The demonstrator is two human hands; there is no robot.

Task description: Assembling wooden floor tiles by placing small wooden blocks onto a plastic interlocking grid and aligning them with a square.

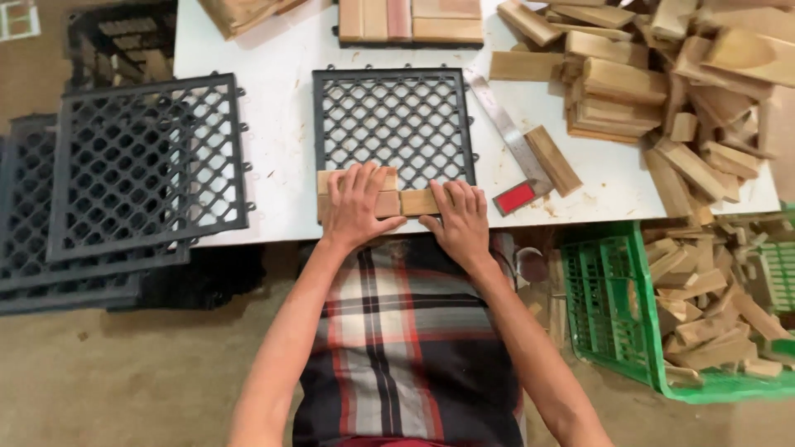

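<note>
hands [356, 207] [460, 219] press flat on wooden slats [418, 202] atop black grid [393, 124]

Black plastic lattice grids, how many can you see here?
At least 5: one grid under both hands on the white table, one overhanging its left edge, two stacked beneath that, and one at top left. More may be hidden.

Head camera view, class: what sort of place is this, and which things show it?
Probably a small woodworking workshop. A pile of cut wooden blocks, stacked black plastic grids and a steel try square surround the white table.
</note>
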